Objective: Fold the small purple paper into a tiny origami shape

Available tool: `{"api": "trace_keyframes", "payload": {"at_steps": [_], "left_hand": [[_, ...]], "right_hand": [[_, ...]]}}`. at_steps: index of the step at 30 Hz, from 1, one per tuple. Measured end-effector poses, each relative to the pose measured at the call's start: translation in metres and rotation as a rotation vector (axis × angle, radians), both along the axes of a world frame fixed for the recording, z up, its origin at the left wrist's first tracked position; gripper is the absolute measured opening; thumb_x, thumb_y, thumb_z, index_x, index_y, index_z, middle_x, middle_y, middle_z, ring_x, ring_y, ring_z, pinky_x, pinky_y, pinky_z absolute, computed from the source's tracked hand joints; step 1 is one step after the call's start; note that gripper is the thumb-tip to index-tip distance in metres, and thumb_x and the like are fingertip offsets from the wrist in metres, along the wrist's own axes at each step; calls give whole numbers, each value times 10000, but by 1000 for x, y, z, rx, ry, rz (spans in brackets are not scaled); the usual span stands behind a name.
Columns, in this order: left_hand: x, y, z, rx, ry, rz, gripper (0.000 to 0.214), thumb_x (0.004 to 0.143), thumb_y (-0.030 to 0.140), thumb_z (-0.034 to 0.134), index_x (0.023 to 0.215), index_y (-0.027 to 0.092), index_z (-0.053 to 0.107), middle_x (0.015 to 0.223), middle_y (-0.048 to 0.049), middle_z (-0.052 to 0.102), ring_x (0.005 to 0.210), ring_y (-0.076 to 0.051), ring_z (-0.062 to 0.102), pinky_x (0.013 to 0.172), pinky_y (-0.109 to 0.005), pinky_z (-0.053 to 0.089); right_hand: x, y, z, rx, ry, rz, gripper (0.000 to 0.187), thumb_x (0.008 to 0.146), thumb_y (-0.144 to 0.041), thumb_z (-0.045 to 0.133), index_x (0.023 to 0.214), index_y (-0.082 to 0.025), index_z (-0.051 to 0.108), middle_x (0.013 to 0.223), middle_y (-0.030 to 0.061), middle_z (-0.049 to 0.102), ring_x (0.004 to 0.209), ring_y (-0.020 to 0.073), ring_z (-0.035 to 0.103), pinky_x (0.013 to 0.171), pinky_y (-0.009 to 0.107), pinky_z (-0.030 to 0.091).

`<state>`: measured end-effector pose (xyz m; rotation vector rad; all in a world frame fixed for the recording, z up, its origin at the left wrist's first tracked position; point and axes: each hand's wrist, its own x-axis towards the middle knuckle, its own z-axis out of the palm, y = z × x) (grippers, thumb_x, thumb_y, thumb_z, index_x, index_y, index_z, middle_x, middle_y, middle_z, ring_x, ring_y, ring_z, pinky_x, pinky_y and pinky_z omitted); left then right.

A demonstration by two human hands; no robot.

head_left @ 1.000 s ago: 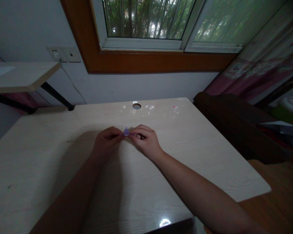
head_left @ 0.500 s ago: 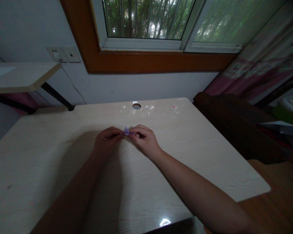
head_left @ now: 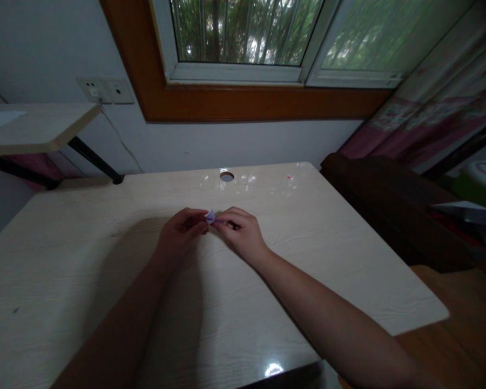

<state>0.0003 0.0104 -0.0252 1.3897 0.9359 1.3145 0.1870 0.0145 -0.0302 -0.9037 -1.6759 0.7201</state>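
Observation:
A small piece of folded purple paper (head_left: pixel 210 216) is held between my two hands, over the middle of the desk. My left hand (head_left: pixel 181 229) pinches its left side between thumb and fingers. On the other side, my right hand (head_left: pixel 242 229) grips the paper's right end with thumb and fingertips pressed together. A pale pointed flap stands up between the fingertips. Fingers cover much of the paper, so its full shape is hidden.
The light wood desk (head_left: pixel 332 259) has a round cable hole (head_left: pixel 227 176) near its back edge. A raised shelf (head_left: pixel 40 127) stands at the left on black legs. A dark object (head_left: pixel 287 377) lies at the front edge. Dark wooden furniture (head_left: pixel 372 205) stands at the right.
The paper's upright flap has turned a little and looks paler. My left fingers have shifted slightly at the paper's left side; my right hand has hardly moved.

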Motion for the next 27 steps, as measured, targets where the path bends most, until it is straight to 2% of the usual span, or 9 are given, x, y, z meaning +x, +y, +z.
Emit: {"api": "trace_keyframes", "payload": {"at_steps": [3,13,22,27], "left_hand": [[-1,0,1,32,51,3,183,807,314,747,931,181,727,815,-27,683,701,-134,647,704,-266,540],[-1,-1,-2,-2,48,-5,253,891,392,640,928,164,744,853,-63,668,733,-157,654,724,-289,558],[-1,1,2,47,124,-3,126,845,296,706,885,178,720,824,-31,666,761,-146,642,746,-265,533],[2,1,5,66,140,-1,140,805,293,743,888,180,735,833,-35,677,750,-146,646,741,-269,541]], "right_hand": [[0,1,-2,12,-29,20,91,863,-273,701,913,-229,763,815,35,681,656,122,572,604,256,449],[0,2,-4,26,-63,15,100,876,-291,688,918,-241,763,828,38,689,697,136,604,636,266,476],[1,1,-2,33,-53,6,98,874,-244,688,934,-249,765,846,33,695,734,139,613,669,268,480],[1,1,0,19,-49,0,88,877,-237,681,909,-245,762,829,28,692,718,138,606,656,265,469]]}}
